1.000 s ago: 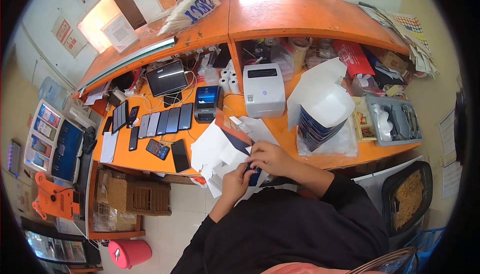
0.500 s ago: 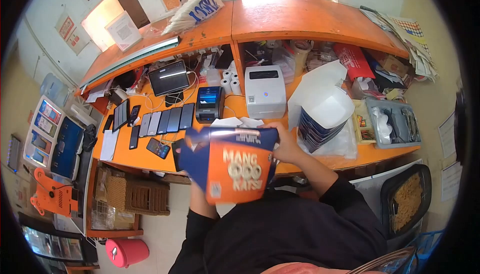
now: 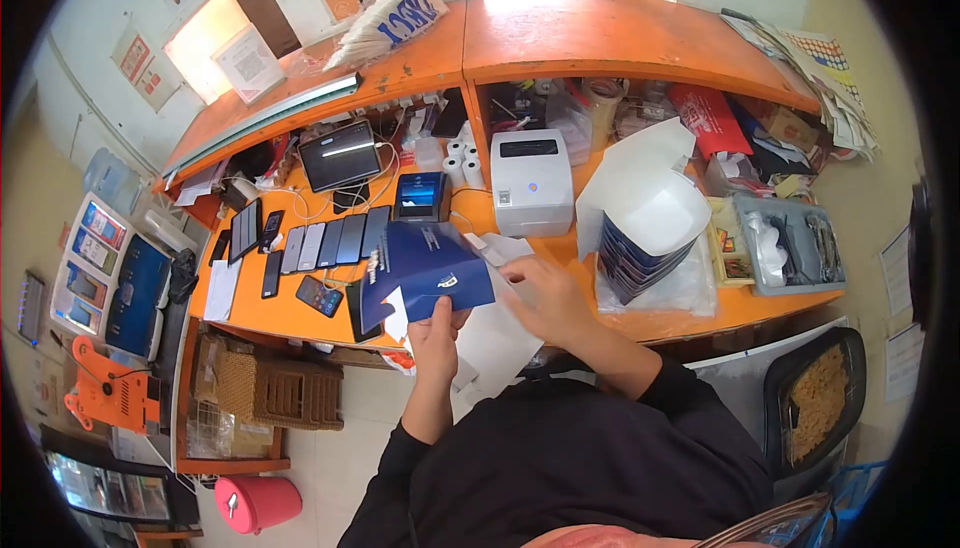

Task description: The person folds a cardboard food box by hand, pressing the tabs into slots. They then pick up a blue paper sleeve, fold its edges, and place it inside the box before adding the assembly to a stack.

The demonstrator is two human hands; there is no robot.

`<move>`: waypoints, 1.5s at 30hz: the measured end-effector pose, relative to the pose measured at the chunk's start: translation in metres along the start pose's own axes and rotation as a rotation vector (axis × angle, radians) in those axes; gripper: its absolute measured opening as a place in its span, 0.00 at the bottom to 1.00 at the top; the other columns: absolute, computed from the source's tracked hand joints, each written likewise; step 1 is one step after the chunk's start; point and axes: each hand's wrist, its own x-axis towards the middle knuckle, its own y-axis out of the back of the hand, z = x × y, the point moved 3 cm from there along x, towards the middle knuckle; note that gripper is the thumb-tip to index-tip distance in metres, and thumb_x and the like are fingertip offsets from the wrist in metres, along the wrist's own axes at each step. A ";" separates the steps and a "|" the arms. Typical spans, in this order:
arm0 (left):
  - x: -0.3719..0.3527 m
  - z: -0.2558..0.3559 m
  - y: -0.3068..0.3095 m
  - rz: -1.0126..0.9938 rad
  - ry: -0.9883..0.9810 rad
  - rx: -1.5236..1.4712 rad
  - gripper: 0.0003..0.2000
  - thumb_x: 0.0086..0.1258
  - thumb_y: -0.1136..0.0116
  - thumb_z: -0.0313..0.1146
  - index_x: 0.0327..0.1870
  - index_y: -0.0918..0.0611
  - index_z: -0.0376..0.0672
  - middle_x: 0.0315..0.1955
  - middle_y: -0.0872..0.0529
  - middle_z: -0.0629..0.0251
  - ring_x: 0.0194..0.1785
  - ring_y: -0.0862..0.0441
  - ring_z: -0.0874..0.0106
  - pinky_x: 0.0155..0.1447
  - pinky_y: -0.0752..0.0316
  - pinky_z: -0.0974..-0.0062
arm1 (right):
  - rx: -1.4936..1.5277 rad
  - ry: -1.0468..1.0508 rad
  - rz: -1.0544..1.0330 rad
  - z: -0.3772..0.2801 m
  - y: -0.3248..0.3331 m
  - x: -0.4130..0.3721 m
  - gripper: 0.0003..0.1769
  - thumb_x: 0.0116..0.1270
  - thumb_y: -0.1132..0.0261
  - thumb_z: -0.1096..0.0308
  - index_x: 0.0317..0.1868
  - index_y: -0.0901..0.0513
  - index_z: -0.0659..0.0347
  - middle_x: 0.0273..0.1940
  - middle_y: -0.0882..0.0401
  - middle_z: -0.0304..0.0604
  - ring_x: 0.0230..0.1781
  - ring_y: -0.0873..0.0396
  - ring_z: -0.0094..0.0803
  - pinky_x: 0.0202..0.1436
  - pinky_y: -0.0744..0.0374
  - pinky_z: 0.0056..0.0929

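In my left hand is a partly folded cardboard takeout box, dark blue outside and white inside. The thumb presses on its blue panel near a small white logo, and the fingers are behind the board. White inner flaps spread out to the right and below. My right hand is beside these flaps, slightly blurred, thumb and fingers apart, fingertips close to the white edge. A nested stack of similar blue boxes with white insides stands on the orange counter to the right.
Several phones lie at the left, near a small receipt printer and a tablet. A white label printer stands behind my hands. A grey cutlery tray is at the right. Below is a pink bin.
The box has turned from its orange printed side to a blue panel, showing its white inside. My left hand has come up into view on it; my right hand has come off its side.
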 end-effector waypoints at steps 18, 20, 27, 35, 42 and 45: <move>-0.025 0.015 -0.008 -0.045 -0.632 1.051 0.10 0.71 0.44 0.20 0.50 0.18 0.32 0.43 0.13 0.56 0.47 0.15 0.65 0.54 0.24 0.70 | -0.207 0.316 0.003 -0.033 -0.007 -0.017 0.08 0.55 0.30 0.74 0.37 0.14 0.60 0.30 0.24 0.39 0.29 0.21 0.35 0.32 0.22 0.33; -0.023 0.003 -0.003 -0.025 -0.423 0.912 0.10 0.71 0.43 0.21 0.50 0.18 0.32 0.43 0.13 0.56 0.46 0.15 0.66 0.53 0.24 0.70 | -0.281 0.361 -0.035 -0.033 -0.007 -0.018 0.07 0.56 0.30 0.73 0.37 0.13 0.59 0.28 0.25 0.39 0.28 0.22 0.35 0.31 0.22 0.33; -0.029 -0.016 -0.009 -0.129 -0.686 1.025 0.09 0.74 0.43 0.26 0.49 0.16 0.34 0.43 0.12 0.53 0.44 0.14 0.60 0.49 0.22 0.65 | 0.109 -0.027 0.006 -0.031 -0.002 -0.014 0.06 0.62 0.31 0.77 0.40 0.12 0.64 0.31 0.17 0.43 0.29 0.18 0.37 0.33 0.20 0.29; -0.022 -0.003 -0.003 -0.215 -0.313 1.070 0.15 0.72 0.46 0.22 0.58 0.22 0.33 0.51 0.15 0.50 0.58 0.18 0.61 0.59 0.25 0.69 | 0.137 0.087 -0.005 -0.020 -0.002 -0.013 0.14 0.68 0.37 0.73 0.53 0.16 0.58 0.46 0.16 0.46 0.53 0.21 0.43 0.57 0.25 0.40; -0.016 -0.006 -0.006 -0.481 -0.422 1.173 0.19 0.59 0.47 0.14 0.51 0.19 0.40 0.42 0.14 0.51 0.45 0.16 0.52 0.52 0.22 0.62 | -0.115 0.422 -0.074 -0.037 0.034 0.017 0.20 0.59 0.28 0.48 0.46 0.15 0.50 0.45 0.18 0.39 0.58 0.24 0.41 0.68 0.39 0.51; -0.016 -0.001 -0.010 -0.483 -0.382 1.162 0.19 0.62 0.47 0.15 0.54 0.21 0.40 0.40 0.14 0.54 0.40 0.17 0.54 0.49 0.23 0.60 | 0.131 0.250 -0.170 -0.016 0.020 0.012 0.13 0.54 0.24 0.57 0.37 0.13 0.51 0.39 0.19 0.35 0.45 0.21 0.35 0.55 0.30 0.38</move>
